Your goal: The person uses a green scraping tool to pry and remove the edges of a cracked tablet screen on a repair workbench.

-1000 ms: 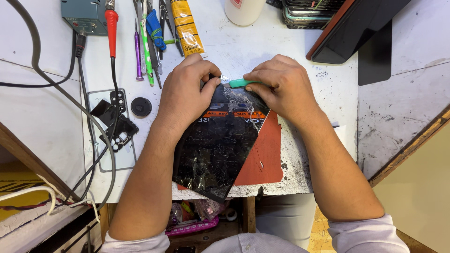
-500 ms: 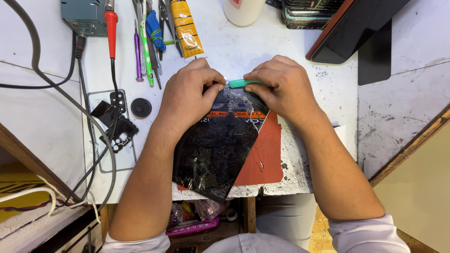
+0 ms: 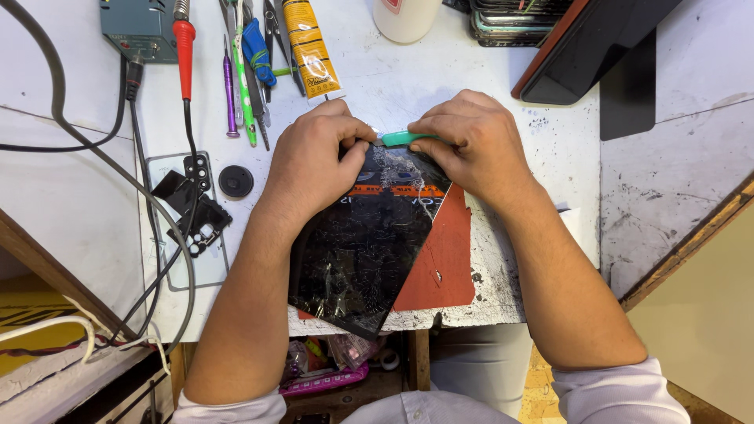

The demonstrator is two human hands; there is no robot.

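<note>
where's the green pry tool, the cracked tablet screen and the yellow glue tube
green pry tool (image 3: 402, 138), head view, on its bare middle between the two hands
cracked tablet screen (image 3: 361, 251), head view, middle of the glass
yellow glue tube (image 3: 309, 47), head view, mid body

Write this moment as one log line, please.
left hand: pressing cracked black glass panel | right hand: holding green plastic pry tool at panel's top edge | under: red mat

Both forearms are reaching forward, converging; left hand (image 3: 318, 157) is curling knuckles-up, right hand (image 3: 471, 145) is pinching, fingertips nearly meeting.
</note>
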